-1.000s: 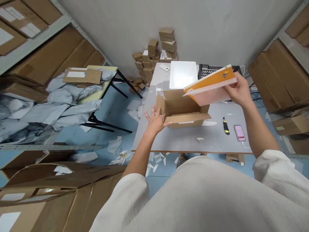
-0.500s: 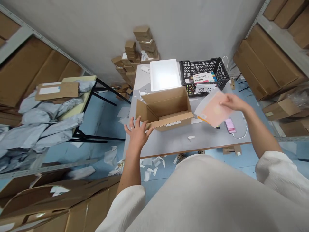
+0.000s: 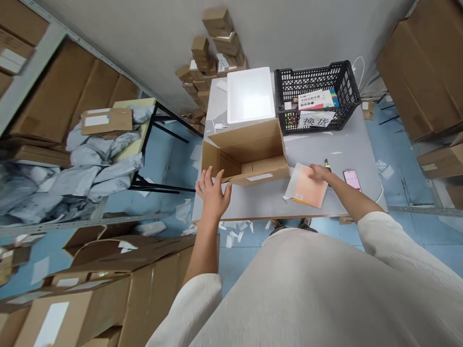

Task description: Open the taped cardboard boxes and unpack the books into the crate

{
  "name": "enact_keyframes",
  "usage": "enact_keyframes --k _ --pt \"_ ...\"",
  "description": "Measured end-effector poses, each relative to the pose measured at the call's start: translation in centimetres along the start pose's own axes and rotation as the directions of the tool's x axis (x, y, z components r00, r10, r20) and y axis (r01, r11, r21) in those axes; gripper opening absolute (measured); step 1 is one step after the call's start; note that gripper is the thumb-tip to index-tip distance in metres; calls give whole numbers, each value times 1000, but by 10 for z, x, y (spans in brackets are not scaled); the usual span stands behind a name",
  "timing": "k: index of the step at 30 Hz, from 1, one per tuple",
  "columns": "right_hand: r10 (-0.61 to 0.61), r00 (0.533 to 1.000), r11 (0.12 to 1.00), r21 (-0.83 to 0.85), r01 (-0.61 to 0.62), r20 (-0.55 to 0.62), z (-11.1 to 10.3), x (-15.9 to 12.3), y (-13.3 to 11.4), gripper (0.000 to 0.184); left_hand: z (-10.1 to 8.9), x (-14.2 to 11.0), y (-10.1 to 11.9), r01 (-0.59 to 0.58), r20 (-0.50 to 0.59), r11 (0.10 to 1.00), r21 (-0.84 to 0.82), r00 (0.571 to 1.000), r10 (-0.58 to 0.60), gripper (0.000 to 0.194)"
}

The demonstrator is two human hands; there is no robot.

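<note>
In the head view, your cardboard box [image 3: 253, 154] stands on the grey counter [image 3: 249, 202], top flaps unsealed and its bare inside showing. Your left hand [image 3: 214, 195] is at the near left corner of the cardboard box, fingers spread wide and holding nothing; whether the tips press on the cardboard, you cannot tell from here. Your right hand [image 3: 319, 173] is to the right of the cardboard box, fingers closed on the upper edge of a peach-coloured book [image 3: 307, 185]. That book is just beside the box's right end, slightly toward you, with a whitish sheet along its left side and an orange strip at its near edge. Farther right of the cardboard box, past your right hand, lies a phone [image 3: 352, 180]; a cutter [image 3: 327, 165] shows partly behind that hand. Beyond the cardboard box sits a white tray [image 3: 231, 101], and beyond it to the right a black crate [image 3: 347, 112] holding books, with a paper sign [image 3: 316, 121] on its near side.
</note>
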State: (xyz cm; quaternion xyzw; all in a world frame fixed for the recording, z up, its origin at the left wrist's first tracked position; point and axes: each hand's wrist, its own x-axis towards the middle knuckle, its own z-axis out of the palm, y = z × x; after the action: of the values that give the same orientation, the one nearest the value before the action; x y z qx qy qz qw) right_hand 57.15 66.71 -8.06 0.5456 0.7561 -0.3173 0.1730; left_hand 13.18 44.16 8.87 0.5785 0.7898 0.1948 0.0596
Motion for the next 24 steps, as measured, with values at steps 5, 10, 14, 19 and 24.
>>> enact_keyframes --k 5,10,14,19,24 --pt "-2 995 995 -98 -8 -103 16 11 -8 67 1 -12 -3 -5 -70 999 -41 998 3 71" --pt "-165 948 984 18 177 -273 16 4 -22 85 3 -21 -15 31 -166 992 -126 985 -51 88" --pt "-392 864 865 193 463 -315 17 -14 -39 97 11 -28 -44 49 -247 962 -268 962 -117 103" --pt "-354 860 786 381 487 -368 17 -35 -68 111 44 -32 -101 191 -151 807 -559 933 -326 108" --pt "-384 833 649 525 550 -398 5 -50 -105 104 87 -10 -116 374 234 582 -722 924 -303 105"
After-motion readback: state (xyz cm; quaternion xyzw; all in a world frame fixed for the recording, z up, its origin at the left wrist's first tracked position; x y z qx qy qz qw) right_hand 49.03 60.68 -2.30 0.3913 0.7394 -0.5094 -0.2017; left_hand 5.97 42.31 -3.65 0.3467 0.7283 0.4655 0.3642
